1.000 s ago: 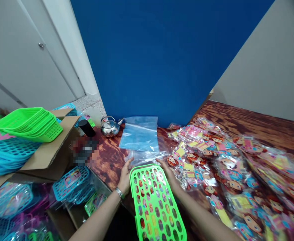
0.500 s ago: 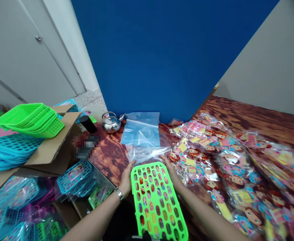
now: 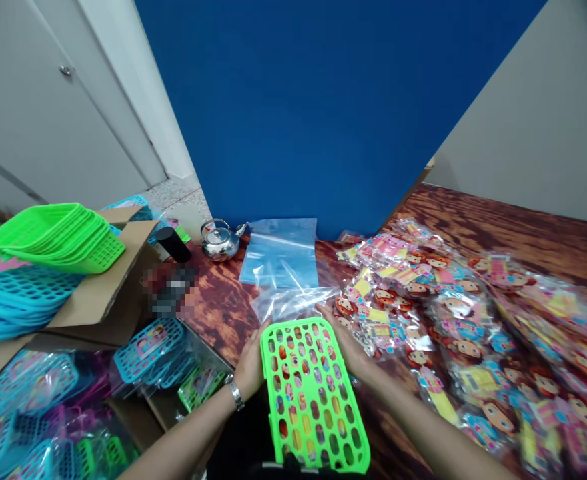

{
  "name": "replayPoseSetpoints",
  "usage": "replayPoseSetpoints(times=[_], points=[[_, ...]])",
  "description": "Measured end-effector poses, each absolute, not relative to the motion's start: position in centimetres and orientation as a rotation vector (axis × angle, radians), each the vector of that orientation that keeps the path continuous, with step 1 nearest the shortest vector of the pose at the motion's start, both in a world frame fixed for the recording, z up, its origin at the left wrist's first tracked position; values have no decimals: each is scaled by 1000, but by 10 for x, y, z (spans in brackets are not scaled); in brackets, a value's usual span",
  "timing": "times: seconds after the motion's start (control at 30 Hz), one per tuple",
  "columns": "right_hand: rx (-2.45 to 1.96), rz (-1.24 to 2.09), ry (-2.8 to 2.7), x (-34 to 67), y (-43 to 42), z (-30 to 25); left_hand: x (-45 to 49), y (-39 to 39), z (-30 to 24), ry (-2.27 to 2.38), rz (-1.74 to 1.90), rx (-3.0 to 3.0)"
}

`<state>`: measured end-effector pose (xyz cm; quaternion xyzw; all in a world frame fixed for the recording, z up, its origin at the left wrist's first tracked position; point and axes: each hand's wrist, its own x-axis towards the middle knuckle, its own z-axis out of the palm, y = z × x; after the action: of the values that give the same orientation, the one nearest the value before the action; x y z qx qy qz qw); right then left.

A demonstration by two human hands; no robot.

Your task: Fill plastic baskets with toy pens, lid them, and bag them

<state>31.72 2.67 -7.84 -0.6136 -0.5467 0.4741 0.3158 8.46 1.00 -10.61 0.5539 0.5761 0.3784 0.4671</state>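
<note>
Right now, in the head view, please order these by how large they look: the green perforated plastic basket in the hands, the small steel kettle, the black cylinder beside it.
1. Green perforated plastic basket, though it is nearest the camera.
2. Small steel kettle.
3. Black cylinder, only slightly smaller than the kettle, so unsure.

A bright green plastic basket (image 3: 311, 393) sits at the lower centre of the frame, its perforated bottom turned up toward the camera. It is rectangular with rounded corners and rows of oval holes, through which small colourful packets show inside. Its far edge points toward the upper part of the frame. A crumpled clear plastic bag (image 3: 293, 300) lies just beyond that edge, on the dark wood-grain surface at centre frame.
</note>
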Motion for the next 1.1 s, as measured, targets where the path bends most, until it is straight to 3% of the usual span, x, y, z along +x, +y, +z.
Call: replayPoseSetpoints(times=[0.17, 0.37, 0.73, 0.9, 1.1], points=[[-1534, 963, -1829, 334, 19, -80, 87, -2, -91, 1381, 885, 1766], [-1405, 749, -2021, 343, 31, -83, 87, 3, -86, 1502, 1020, 1744], [-1355, 1562, -1199, 336, 56, -65, 83, 35, -84, 1346, 996, 1247], [-1402, 1588, -1330, 336, 65, -59, 79, 46, -80, 1345, 916, 1227], [-1543, 1338, -1626, 338, 75, -63, 80, 52, -76, 1498, 913, 1437]])
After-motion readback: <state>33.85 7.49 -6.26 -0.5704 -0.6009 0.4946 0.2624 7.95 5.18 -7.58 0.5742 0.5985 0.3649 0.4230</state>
